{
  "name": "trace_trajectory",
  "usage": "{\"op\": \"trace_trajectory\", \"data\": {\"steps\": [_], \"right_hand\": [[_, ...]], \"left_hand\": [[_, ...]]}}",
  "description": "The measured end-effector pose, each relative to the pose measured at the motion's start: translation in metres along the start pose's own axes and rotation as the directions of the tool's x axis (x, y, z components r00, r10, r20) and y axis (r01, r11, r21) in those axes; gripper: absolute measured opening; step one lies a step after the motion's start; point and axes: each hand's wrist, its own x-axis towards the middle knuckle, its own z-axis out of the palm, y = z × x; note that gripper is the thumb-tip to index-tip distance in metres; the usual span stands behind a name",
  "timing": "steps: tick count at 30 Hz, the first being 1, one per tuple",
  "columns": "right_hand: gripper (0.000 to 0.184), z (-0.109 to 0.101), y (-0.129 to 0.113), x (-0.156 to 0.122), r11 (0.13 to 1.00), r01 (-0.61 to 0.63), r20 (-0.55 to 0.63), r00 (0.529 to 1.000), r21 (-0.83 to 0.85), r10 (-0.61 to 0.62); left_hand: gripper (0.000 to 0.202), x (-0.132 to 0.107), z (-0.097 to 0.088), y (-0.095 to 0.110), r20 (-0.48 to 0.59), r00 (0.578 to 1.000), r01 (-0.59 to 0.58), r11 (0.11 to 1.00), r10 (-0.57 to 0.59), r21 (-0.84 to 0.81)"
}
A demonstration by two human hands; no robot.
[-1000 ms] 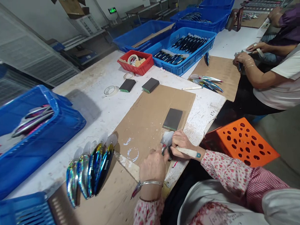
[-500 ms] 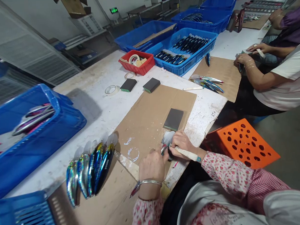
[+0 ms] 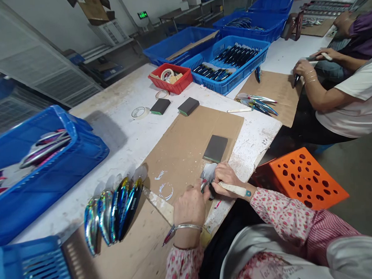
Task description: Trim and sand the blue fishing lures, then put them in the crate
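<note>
My left hand, with a silver bangle at the wrist, is closed around a fishing lure, mostly hidden by the fingers. Close against it, my right hand grips a white-handled tool; its handle points back toward my forearm and its working end is hidden. Both hands meet over the near edge of a cardboard sheet. Just beyond them lies a dark sanding block. To the left, several shiny blue and silver lures lie side by side on another cardboard piece.
A blue crate with lures stands at the left. Farther back are a red tray with tape rolls, two more sanding blocks, and a blue basket of dark lures. An orange stool and a co-worker are at the right.
My hands stay together in nearly the same place, with the lure and tool still held. The view has shifted slightly. The co-worker's hands have moved a little apart, showing a dark lure.
</note>
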Motion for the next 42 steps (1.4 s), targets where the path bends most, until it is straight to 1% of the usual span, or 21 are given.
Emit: {"op": "trace_trajectory", "data": {"steps": [7,12,15,16,18,20,22,24,27,28,30,31,33,35,39,42], "right_hand": [[0.022,0.0,-0.002,0.002,1.0,0.001,-0.014,1.0,-0.029,-0.001],[0.021,0.001,-0.002,0.002,0.998,0.008,0.035,0.999,-0.061,-0.006],[0.022,-0.001,-0.002,0.001,1.0,0.005,0.053,0.999,-0.028,-0.003],[0.022,-0.002,-0.002,0.001,1.0,-0.012,0.048,0.999,0.006,0.012],[0.026,-0.004,0.0,0.0,0.991,-0.083,0.023,0.996,0.109,0.081],[0.032,-0.006,0.001,-0.001,0.961,-0.173,0.008,0.985,0.218,0.175],[0.037,-0.007,0.003,-0.002,0.925,-0.243,0.02,0.969,0.291,0.247],[0.038,-0.008,0.003,-0.003,0.901,-0.286,0.039,0.956,0.326,0.289],[0.033,-0.008,0.002,-0.003,0.895,-0.323,0.047,0.944,0.308,0.325],[0.03,-0.007,0.001,-0.002,0.902,-0.32,0.041,0.946,0.291,0.322],[0.025,-0.007,-0.001,-0.002,0.926,-0.287,0.023,0.957,0.247,0.291],[0.025,-0.006,-0.002,-0.001,0.939,-0.261,0.015,0.964,0.225,0.264],[0.025,-0.005,-0.003,-0.001,0.959,-0.215,0.015,0.976,0.184,0.216],[0.026,-0.004,-0.003,0.0,0.972,-0.185,0.036,0.983,0.146,0.182],[0.026,-0.004,-0.004,0.001,0.986,-0.144,0.06,0.988,0.085,0.14],[0.023,-0.005,-0.006,0.003,0.989,-0.138,0.088,0.987,0.059,0.133]], "left_hand": [[0.038,0.001,0.0,0.0,-0.004,1.0,-0.002,1.0,0.002,-0.003],[0.038,0.001,0.001,0.0,0.008,1.0,0.002,1.0,-0.001,-0.026],[0.038,0.001,0.001,-0.002,0.009,1.0,0.002,0.999,-0.001,-0.04],[0.038,0.001,0.001,-0.002,0.005,1.0,-0.006,0.999,0.006,-0.043],[0.037,0.001,0.001,-0.004,-0.016,1.0,-0.017,0.999,0.017,-0.049],[0.036,0.003,0.0,-0.004,-0.029,0.999,-0.022,0.998,0.021,-0.059],[0.038,0.005,-0.002,-0.002,-0.039,0.999,-0.012,0.999,0.01,-0.052],[0.042,0.008,-0.003,0.001,-0.033,0.999,0.019,0.999,-0.02,-0.033],[0.05,0.013,-0.003,0.004,-0.023,0.997,0.07,0.997,-0.07,-0.017],[0.053,0.014,-0.003,0.003,-0.022,0.998,0.065,0.998,-0.066,-0.019],[0.055,0.016,-0.003,-0.002,-0.02,1.0,0.014,0.999,-0.014,-0.033],[0.052,0.016,-0.003,-0.005,-0.014,1.0,-0.026,0.999,0.026,-0.048],[0.041,0.018,-0.004,-0.012,-0.002,0.994,-0.106,0.99,0.106,-0.095],[0.033,0.019,-0.004,-0.019,0.016,0.987,-0.157,0.979,0.161,-0.133],[0.032,0.022,-0.003,-0.024,0.051,0.98,-0.183,0.972,0.192,-0.149],[0.032,0.023,-0.002,-0.024,0.044,0.977,-0.199,0.966,0.209,-0.166]]}}
